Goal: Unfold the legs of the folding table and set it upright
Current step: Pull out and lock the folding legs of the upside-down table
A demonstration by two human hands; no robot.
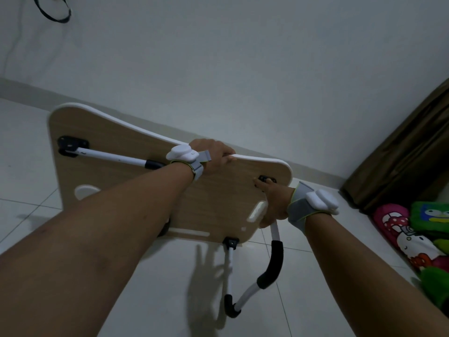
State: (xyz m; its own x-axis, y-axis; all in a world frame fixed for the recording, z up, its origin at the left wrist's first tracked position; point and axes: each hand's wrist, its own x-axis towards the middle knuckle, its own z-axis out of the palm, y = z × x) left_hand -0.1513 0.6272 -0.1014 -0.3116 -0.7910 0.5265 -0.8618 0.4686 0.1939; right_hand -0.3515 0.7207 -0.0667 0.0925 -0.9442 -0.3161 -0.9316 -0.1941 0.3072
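The folding table (116,181) is held off the floor with its wooden underside facing me and its white-edged rim on the far side. My left hand (213,152) grips that far rim near the middle. My right hand (272,203) is closed on the upper part of the right leg (274,263), a white tube with black foam grips that swings out below the tabletop. The left leg (114,158) lies folded flat against the underside, hinged at a black bracket (73,144). My left forearm hides part of it.
White tiled floor (29,171) lies below, meeting a white wall (243,69) close behind the table. A brown curtain (401,154) hangs at the right, with colourful plush cushions (418,234) on the floor beneath it. A black cable loop (52,13) hangs on the wall at the top left.
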